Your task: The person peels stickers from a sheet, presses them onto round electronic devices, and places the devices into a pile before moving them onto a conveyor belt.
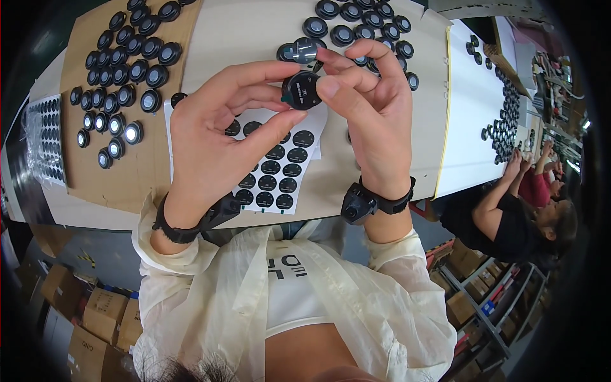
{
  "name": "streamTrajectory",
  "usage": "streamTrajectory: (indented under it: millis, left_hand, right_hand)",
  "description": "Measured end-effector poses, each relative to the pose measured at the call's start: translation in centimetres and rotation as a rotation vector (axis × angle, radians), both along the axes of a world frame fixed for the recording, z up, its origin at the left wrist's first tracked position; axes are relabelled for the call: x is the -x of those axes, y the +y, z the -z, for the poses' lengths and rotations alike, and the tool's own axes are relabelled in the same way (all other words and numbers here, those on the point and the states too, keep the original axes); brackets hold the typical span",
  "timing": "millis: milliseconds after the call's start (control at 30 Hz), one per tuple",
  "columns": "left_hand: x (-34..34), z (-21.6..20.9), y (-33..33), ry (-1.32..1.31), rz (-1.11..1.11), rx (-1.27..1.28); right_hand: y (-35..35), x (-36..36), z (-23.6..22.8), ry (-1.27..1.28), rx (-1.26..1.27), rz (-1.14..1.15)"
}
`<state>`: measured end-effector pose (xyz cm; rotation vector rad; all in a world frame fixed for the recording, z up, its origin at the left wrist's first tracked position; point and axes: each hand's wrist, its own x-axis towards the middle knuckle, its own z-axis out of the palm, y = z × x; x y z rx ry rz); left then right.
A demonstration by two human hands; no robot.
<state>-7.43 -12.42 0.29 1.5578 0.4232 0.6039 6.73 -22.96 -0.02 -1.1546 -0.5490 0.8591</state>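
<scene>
Both hands hold one small round black cap (301, 90) above the table. My left hand (219, 137) pinches it from the left with thumb and fingers. My right hand (372, 108) grips it from the right, thumb pressed on its face. Under the hands lies a white sheet of round black stickers (277, 172). More black round caps (356, 25) lie just beyond the held one. Each wrist wears a black band with a small device.
A brown cardboard sheet (83, 172) at the left carries several black caps (124, 70). Another sticker sheet (48, 137) lies at the far left. At the right, a white board (468, 127) holds more caps, and other people work there (522, 210). Boxes stand below the table.
</scene>
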Motion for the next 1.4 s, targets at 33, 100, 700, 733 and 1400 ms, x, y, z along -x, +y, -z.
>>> streamTrajectory:
  millis: [33, 100, 700, 733, 1400]
  left_hand:
    - [0.0, 0.0, 0.0, 0.0, 0.001, 0.001]
    - [-0.1, 0.1, 0.0, -0.008, 0.001, -0.002]
    - [0.0, 0.2, -0.1, 0.011, -0.043, -0.013]
    - [0.0, 0.2, -0.1, 0.035, -0.058, -0.019]
    - [-0.1, 1.7, 0.2, -0.066, -0.202, -0.111]
  right_hand:
    - [0.0, 0.0, 0.0, 0.0, 0.001, 0.001]
    - [-0.1, 0.1, 0.0, 0.003, 0.002, 0.008]
    - [0.1, 0.2, 0.5, -0.033, 0.016, 0.024]
    - [0.2, 0.2, 0.5, -0.05, 0.029, 0.02]
    - [0.0, 1.0, 0.3, -0.808, 0.125, 0.235]
